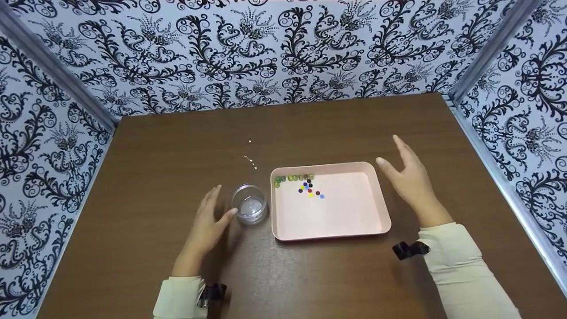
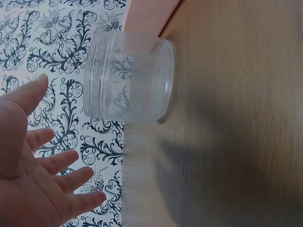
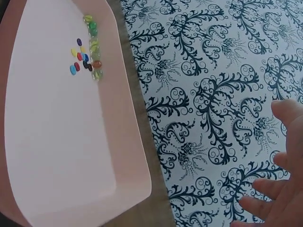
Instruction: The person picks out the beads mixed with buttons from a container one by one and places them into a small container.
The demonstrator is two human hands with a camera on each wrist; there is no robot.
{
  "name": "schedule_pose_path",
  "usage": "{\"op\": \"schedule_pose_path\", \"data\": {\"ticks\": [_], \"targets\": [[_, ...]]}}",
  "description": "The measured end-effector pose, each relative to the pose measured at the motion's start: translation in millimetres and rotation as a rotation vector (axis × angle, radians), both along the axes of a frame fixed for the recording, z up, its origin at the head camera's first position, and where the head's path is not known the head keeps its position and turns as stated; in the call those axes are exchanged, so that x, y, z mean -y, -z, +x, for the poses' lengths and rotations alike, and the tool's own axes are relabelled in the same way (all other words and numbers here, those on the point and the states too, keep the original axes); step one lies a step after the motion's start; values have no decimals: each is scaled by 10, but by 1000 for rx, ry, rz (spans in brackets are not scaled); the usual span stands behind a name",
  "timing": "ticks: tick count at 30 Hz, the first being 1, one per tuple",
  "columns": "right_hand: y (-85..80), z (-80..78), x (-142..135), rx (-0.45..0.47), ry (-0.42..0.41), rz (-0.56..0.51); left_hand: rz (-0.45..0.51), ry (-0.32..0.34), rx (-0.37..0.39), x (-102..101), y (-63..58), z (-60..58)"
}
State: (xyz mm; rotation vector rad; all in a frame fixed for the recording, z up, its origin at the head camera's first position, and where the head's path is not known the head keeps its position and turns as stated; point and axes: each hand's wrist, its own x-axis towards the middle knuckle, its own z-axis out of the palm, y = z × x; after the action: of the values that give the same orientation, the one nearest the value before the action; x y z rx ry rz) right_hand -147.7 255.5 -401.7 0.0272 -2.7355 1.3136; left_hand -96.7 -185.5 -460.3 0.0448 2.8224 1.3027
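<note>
Clear jar (image 1: 251, 207) stands upright on the worktop (image 1: 332, 279), just beside the left edge of the pink tray (image 1: 347, 208), with worktop extending past both on every side. Your left hand (image 1: 206, 228) is beside the jar, your right hand (image 1: 411, 184) beside the tray's right edge, fingers of both spread and ungripping.

Head: we look forward and down, farthest off.
Left wrist: we face jar (image 2: 137, 80) close, rolled sideways.
Right wrist: we look across tray (image 3: 57, 142), near.
Shared: tray, all views.
</note>
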Motion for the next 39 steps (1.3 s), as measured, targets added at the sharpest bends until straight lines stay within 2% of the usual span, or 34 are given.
{"op": "schedule_pose_path", "data": {"ticks": [7, 13, 18, 24, 32, 39], "targets": [[18, -61, 81, 12, 32, -140, 46, 4, 1, -7, 30, -3], [-6, -98, 146, 19, 8, -242, 52, 10, -17, -20, 75, -9], [-4, -123, 187, 25, 10, -283, 67, 9, -7, -40, 92, -8], [25, -163, 224, 50, 26, -328, 80, 17, -30, -47, 119, -26], [118, -213, 279, 93, 13, -421, 110, 13, -29, -48, 169, -49], [172, -263, 338, 116, 19, -487, 130, 18, -35, -76, 166, -61]]}}
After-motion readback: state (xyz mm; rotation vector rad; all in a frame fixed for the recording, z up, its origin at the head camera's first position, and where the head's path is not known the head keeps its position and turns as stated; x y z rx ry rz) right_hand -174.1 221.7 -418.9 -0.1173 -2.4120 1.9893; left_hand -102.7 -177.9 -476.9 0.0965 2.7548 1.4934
